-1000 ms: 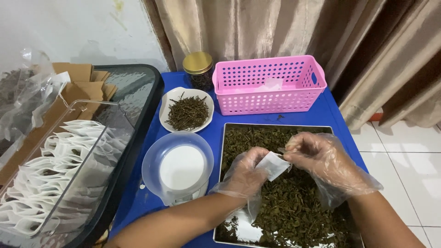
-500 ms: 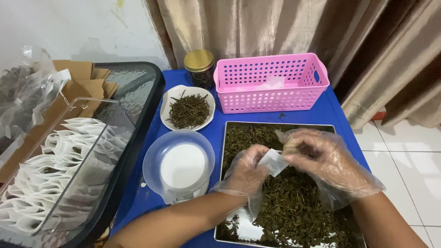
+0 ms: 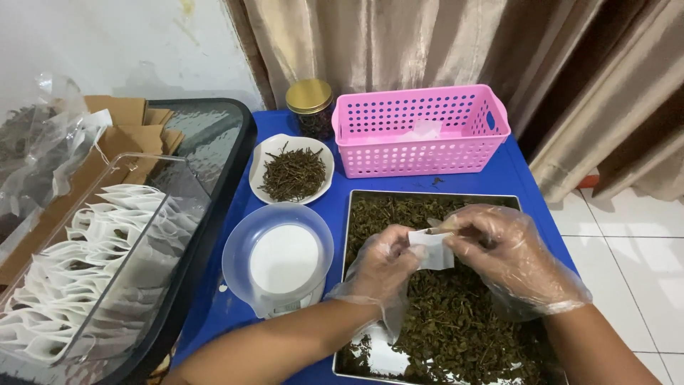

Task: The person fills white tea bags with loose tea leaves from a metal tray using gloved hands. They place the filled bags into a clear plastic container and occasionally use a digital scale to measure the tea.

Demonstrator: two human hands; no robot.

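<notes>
Both my hands wear clear plastic gloves and meet over a metal tray [image 3: 348,235] of dried green leaves [image 3: 456,328]. My left hand [image 3: 385,265] pinches one side of a small white filter bag [image 3: 431,249]. My right hand [image 3: 502,253] grips the bag's other side, and its fingertips also pinch a thin brownish piece at the bag's top. The bag hangs just above the leaves.
A white scale under an upturned clear bowl [image 3: 278,257] stands left of the tray. Behind are a white dish of leaves [image 3: 292,171], a gold-lidded jar [image 3: 310,107] and a pink basket [image 3: 420,132]. A clear box of white bags [image 3: 85,271] sits far left on a black-rimmed glass table.
My hands have shifted slightly with the bag; the right fingers have come up to the bag's top edge. Everything else stays put.
</notes>
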